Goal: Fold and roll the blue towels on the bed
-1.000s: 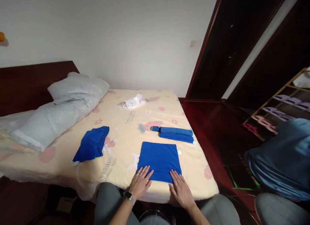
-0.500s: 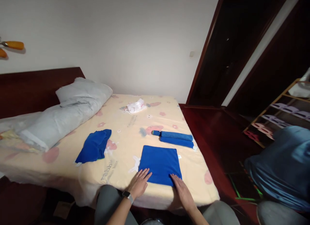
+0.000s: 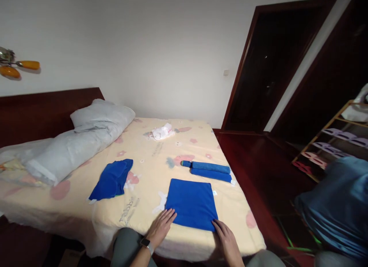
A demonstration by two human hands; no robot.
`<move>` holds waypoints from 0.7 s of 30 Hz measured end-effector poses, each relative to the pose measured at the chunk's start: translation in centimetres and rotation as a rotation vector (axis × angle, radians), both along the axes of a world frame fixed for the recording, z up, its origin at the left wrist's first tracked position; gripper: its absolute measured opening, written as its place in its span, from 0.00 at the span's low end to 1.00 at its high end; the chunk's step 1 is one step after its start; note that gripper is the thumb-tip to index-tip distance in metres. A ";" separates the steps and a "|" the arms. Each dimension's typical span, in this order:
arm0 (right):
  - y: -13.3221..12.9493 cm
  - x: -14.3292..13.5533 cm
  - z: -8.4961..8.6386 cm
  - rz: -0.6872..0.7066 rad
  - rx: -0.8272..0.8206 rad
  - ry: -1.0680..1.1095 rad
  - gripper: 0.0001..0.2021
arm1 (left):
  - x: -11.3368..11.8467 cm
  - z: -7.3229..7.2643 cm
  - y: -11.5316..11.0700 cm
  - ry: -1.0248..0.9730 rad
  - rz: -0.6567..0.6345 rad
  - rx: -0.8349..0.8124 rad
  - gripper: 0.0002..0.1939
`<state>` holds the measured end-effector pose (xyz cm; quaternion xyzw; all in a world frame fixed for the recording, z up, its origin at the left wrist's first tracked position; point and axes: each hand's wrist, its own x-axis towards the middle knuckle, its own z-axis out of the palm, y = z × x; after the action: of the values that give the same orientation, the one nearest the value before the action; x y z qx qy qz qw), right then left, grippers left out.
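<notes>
A blue square cloth (image 3: pixel 191 201) lies spread flat on the bed near its front edge, with a small pale tag at its right side. My left hand (image 3: pixel 161 225) rests at the cloth's near left corner, fingers stretched out and touching the edge. At the near right corner lies my right hand (image 3: pixel 226 236), its fingertips on the fabric and its thumb hidden. Beyond the square are a rolled blue cloth (image 3: pixel 211 166) and a flat blue strip (image 3: pixel 209 175), side by side. To the left, a crumpled blue cloth (image 3: pixel 113 178) sits apart from both hands.
The bed (image 3: pixel 149 159) has a pale yellow printed sheet. A grey quilt (image 3: pixel 77 144) is heaped by the dark headboard (image 3: pixel 51 109). A white bundle (image 3: pixel 162 132) lies toward the wall. Blue fabric (image 3: pixel 336 205) hangs at the right, before a shoe rack (image 3: pixel 324 132).
My right hand has shifted slightly outward to the cloth's near right corner. My left hand stays at the left corner. The view has tilted up a little, so everything sits lower.
</notes>
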<state>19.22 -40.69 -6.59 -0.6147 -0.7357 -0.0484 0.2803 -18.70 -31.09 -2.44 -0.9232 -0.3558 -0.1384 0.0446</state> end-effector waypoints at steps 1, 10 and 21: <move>0.0 -0.1 0.2 -0.009 -0.012 -0.008 0.30 | 0.0 0.0 0.2 0.006 -0.007 -0.016 0.44; -0.7 0.7 2.3 0.055 -0.016 -0.214 0.34 | -1.0 1.1 0.5 0.083 -0.099 -0.092 0.43; -2.4 1.3 2.6 0.099 -0.169 0.163 0.23 | -1.3 2.0 -2.0 -0.215 0.025 -0.291 0.26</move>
<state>20.50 -43.14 -3.96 -0.6009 -0.7414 0.0778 0.2883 -20.04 -33.05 -0.39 -0.8953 -0.3863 -0.1828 -0.1258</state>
